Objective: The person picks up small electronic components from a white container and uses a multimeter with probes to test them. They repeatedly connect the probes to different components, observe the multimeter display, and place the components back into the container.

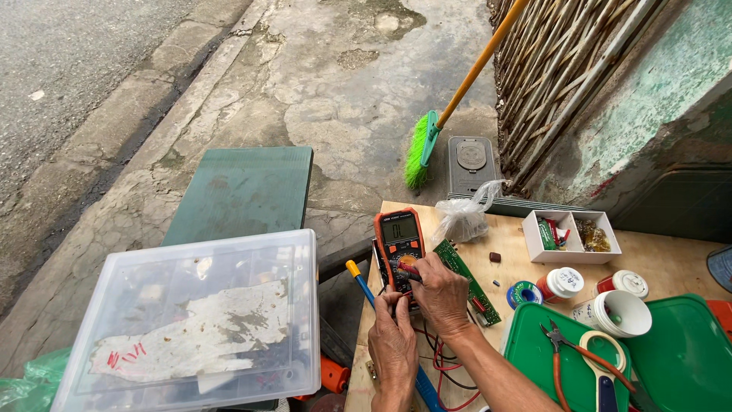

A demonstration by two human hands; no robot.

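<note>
An orange and black multimeter (pixel 399 243) lies at the left edge of a wooden table (pixel 663 263). My right hand (pixel 441 294) rests on its lower half with the fingers on the dial. My left hand (pixel 393 347) sits just below the meter, fingers curled against its bottom end. A long green circuit board (pixel 462 272) lies right of the meter, partly under my right hand. Red and black leads (pixel 442 370) trail toward me between my forearms. A blue-shafted tool with a yellow tip (pixel 358 280) lies left of my left hand.
A clear plastic box (pixel 202 320) stands at the left. On the table are a white compartment tray (pixel 570 236), a crumpled plastic bag (pixel 463 217), small jars (pixel 563 284), and a green lid (pixel 534 347) holding pliers (pixel 568 351). A green broom (pixel 427 145) leans by a fence.
</note>
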